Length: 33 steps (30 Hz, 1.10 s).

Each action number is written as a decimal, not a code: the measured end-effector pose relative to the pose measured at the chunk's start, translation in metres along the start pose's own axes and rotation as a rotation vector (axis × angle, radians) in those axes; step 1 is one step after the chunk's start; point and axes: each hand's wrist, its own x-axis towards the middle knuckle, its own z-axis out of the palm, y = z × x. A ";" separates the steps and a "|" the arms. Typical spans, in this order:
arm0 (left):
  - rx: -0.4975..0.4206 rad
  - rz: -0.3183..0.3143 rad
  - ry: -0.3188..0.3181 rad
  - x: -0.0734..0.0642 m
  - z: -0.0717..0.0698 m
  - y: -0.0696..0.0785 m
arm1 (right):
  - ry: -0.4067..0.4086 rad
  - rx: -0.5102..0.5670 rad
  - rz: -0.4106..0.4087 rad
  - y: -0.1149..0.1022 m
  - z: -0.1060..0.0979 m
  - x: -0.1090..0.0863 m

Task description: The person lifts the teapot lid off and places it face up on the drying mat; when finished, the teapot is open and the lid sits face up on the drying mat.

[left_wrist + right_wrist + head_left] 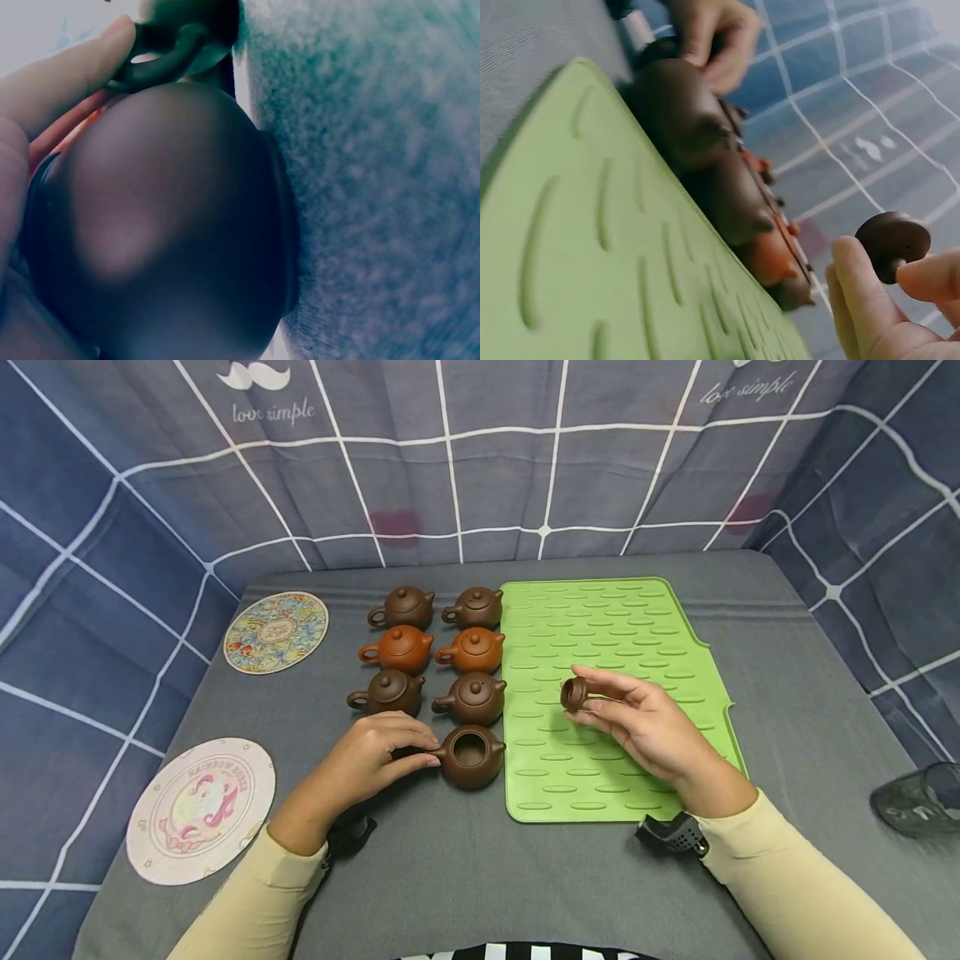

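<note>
Several small clay teapots stand in two columns on the grey table. The nearest one, a dark brown open teapot (470, 756) (165, 225), has no lid. My left hand (378, 756) grips it at its handle side, fingers curled round the handle (161, 56). My right hand (637, 718) hovers over the green silicone mat (645, 635) (592, 262) and pinches the small brown lid (573, 693) (894, 244) between thumb and fingertips (855, 277). The row of teapots (735, 202) lines the mat's edge in the right wrist view.
Two round coasters lie at the left: a patterned one (276, 632) at the back and a pink-white one (201, 810) in front. A dark translucent container (918, 797) sits at the right edge. Blue checked cloth (480, 452) walls the table.
</note>
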 end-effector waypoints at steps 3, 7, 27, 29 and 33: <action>0.000 -0.003 -0.002 0.000 0.000 0.000 | -0.026 0.151 0.000 -0.003 -0.016 -0.004; 0.006 0.002 0.000 0.001 0.000 0.001 | -0.072 0.234 -0.031 -0.008 -0.036 -0.011; 0.001 0.003 -0.009 -0.001 0.001 -0.001 | 0.093 -0.251 0.056 -0.024 -0.098 -0.069; 0.000 0.000 -0.011 -0.001 0.000 -0.001 | 0.065 -0.373 0.069 -0.026 -0.100 -0.072; 0.002 -0.012 -0.018 -0.001 0.000 0.000 | 0.007 -0.576 0.086 -0.033 -0.104 -0.079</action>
